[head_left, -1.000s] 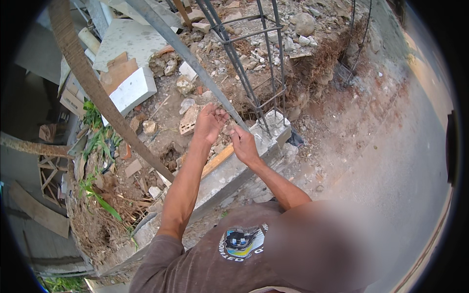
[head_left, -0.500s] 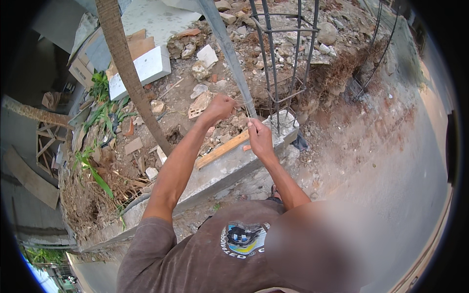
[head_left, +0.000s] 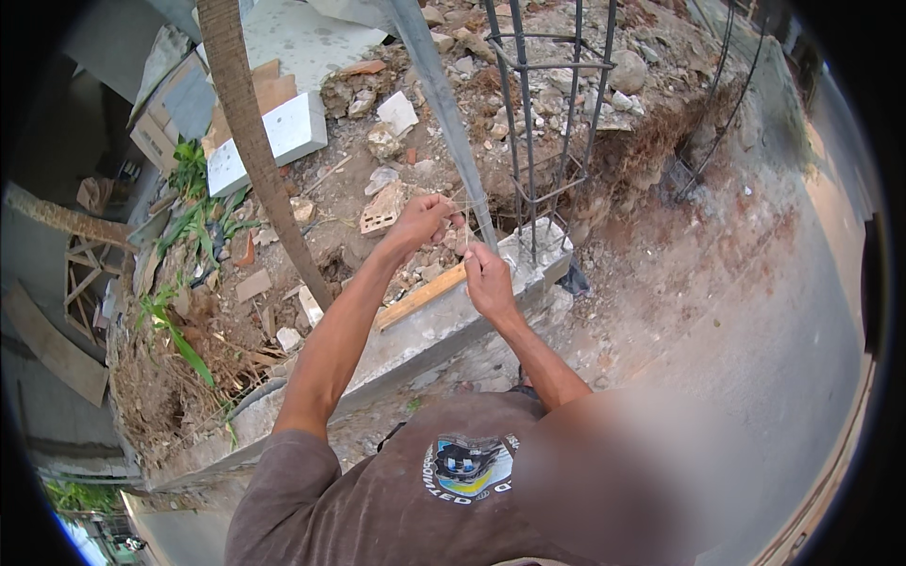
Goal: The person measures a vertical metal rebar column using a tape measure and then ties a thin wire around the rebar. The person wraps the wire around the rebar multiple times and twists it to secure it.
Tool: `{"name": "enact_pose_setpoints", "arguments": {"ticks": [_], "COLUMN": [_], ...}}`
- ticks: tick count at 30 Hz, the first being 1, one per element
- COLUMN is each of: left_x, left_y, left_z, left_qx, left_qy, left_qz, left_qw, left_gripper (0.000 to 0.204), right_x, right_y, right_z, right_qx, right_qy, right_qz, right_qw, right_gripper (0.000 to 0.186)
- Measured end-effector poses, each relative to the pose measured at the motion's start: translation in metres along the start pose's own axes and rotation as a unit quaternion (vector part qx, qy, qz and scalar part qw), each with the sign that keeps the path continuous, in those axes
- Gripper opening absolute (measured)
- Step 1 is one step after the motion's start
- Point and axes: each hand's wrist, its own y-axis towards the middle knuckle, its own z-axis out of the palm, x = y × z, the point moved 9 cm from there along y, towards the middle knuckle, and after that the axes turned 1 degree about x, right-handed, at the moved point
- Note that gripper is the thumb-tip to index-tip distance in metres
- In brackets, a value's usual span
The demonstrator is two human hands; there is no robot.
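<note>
String (head_left: 466, 226), thin and pale, runs between the two hands, just in front of the pole (head_left: 439, 99); whether it touches the pole, I cannot tell. All clock directions are taken from the hands.

The left hand (head_left: 427, 223) is at 10 o'clock of the right, its fingers curled and slightly apart, tips toward the string; how firmly they hold it cannot be told. The right hand (head_left: 489, 281) is mostly closed, thumb up and pinched against the forefinger, with the strand rising from that pinch.

The grey pole leans, its low end right beside the hands and its upper part toward 12 o'clock. At 1 o'clock a rebar cage (head_left: 522, 94) rises above the end of a low concrete wall (head_left: 363, 368), which runs from 3 o'clock down to 8. A yellow plank (head_left: 422, 297) lies along the wall at 7 o'clock. At 10 o'clock come a broken brick (head_left: 379, 215), then, farther out, a brown beam (head_left: 247, 113) and a white block (head_left: 283, 135). Green leaves (head_left: 185, 347) grow at 8.
</note>
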Motion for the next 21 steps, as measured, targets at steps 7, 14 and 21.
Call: {"name": "enact_pose_setpoints", "arguments": {"ticks": [7,14,21], "left_x": [0.027,0.091,0.077], "left_y": [-0.021,-0.037,-0.024], "left_z": [-0.005,-0.02,-0.033], "left_qx": [0.038,0.073,-0.003], "left_qy": [-0.088,0.038,0.11], "left_qz": [-0.026,-0.075,-0.003], "left_qw": [0.995,0.994,0.994], "left_gripper": [0.019,0.021,0.027], "right_x": [0.015,0.019,0.02], "right_y": [0.001,0.004,0.005], "right_z": [0.009,0.016,0.018], "right_qx": [-0.023,0.0,-0.009], "right_qy": [-0.047,-0.029,-0.044], "right_qz": [-0.063,-0.036,-0.055], "right_qw": [0.997,0.999,0.997], "right_gripper": [0.024,0.023,0.022]}}
